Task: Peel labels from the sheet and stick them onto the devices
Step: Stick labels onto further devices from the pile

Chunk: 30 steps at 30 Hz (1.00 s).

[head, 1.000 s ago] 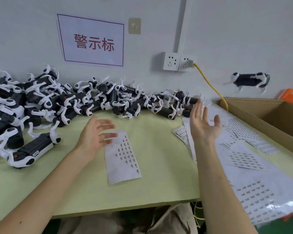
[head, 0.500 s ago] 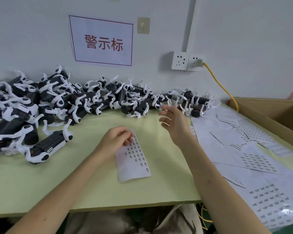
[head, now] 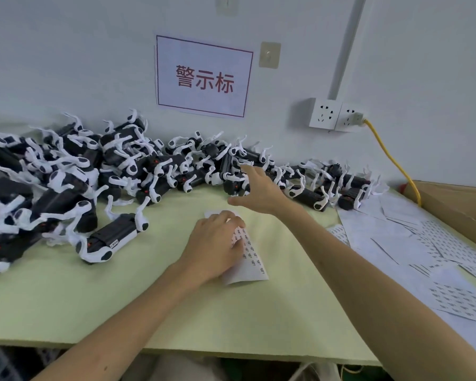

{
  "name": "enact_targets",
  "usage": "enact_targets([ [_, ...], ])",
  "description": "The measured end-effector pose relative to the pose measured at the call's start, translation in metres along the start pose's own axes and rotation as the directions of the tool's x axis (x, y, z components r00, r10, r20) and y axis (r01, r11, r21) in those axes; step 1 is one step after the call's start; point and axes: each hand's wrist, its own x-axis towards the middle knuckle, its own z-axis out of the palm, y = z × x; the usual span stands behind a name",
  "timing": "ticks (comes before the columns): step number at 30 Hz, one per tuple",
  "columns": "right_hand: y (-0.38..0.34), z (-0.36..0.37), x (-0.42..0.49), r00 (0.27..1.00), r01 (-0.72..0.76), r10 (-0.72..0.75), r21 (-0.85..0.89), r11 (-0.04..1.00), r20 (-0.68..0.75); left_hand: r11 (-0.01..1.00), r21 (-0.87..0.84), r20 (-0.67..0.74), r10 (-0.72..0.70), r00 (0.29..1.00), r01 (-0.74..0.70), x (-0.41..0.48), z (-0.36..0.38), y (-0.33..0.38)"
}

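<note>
right hand [head: 257,194] now nearer the devices [head: 160,171]

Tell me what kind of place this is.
Probably a factory labelling station: a pile of identical black-and-white devices heaped at the back of the green bench, loose label sheets spread across it, and a cardboard box alongside.

Soft, even light, bright without glare. The socket [head: 325,114] throws a faint shadow to its left, so the light comes from the right. Wide-angle distortion tilts the pipe [head: 344,50] and bows the surface [head: 66,303] edge. Everything is slightly soft; the right hand [head: 259,194] blurs a little
</note>
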Motion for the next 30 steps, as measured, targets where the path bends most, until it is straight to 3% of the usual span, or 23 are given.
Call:
enact_targets([
  [3, 0.005, 0.007, 0.016, 0.998, -0.022, 0.013, -0.141, 0.990, -0.061, 0.994, 0.090, -0.016, -0.068, 0.998, 0.069, 0.001, -0.025, -0.013],
  [8, 0.013, 0.025, 0.038, 0.987, -0.045, 0.016, -0.179, 0.983, -0.161, 0.896, 0.338, -0.152, -0.250, 0.956, 0.288, -0.017, -0.098, -0.082],
  [11, 0.016, 0.036, 0.050, 0.988, -0.098, 0.072, -0.196, 0.976, -0.134, 0.805, 0.427, 0.083, -0.489, 0.868, 0.412, -0.026, -0.143, -0.142],
  [13, 0.020, 0.042, 0.055, 0.986, -0.152, 0.133, -0.204, 0.967, -0.104, 0.781, 0.490, 0.238, -0.547, 0.803, 0.387, -0.029, -0.157, -0.169],
  [16, 0.025, 0.050, 0.059, 0.973, -0.189, 0.153, -0.206, 0.960, -0.175, 0.802, 0.520, 0.303, -0.494, 0.815, 0.293, -0.020, -0.152, -0.173],
  [21, 0.036, 0.058, 0.054, 0.931, -0.088, 0.062, -0.055, 0.995, -0.359, 0.886, 0.454, 0.284, -0.240, 0.928, 0.091, 0.013, -0.112, -0.141],
  [26, 0.043, 0.039, 0.037, 0.971, -0.015, 0.028, 0.056, 0.998, -0.238, 0.993, 0.118, 0.288, -0.007, 0.958, -0.028, 0.044, -0.074, -0.094],
  [28, 0.046, 0.032, 0.025, 0.982, -0.009, 0.039, 0.162, 0.987, -0.186, 0.999, 0.006, 0.212, 0.050, 0.976, -0.052, 0.050, -0.054, -0.070],
  [30, 0.047, 0.024, 0.007, 0.985, 0.031, 0.011, 0.243, 0.970, -0.170, 0.992, 0.002, 0.088, 0.125, 0.988, -0.125, 0.054, -0.038, -0.052],
])
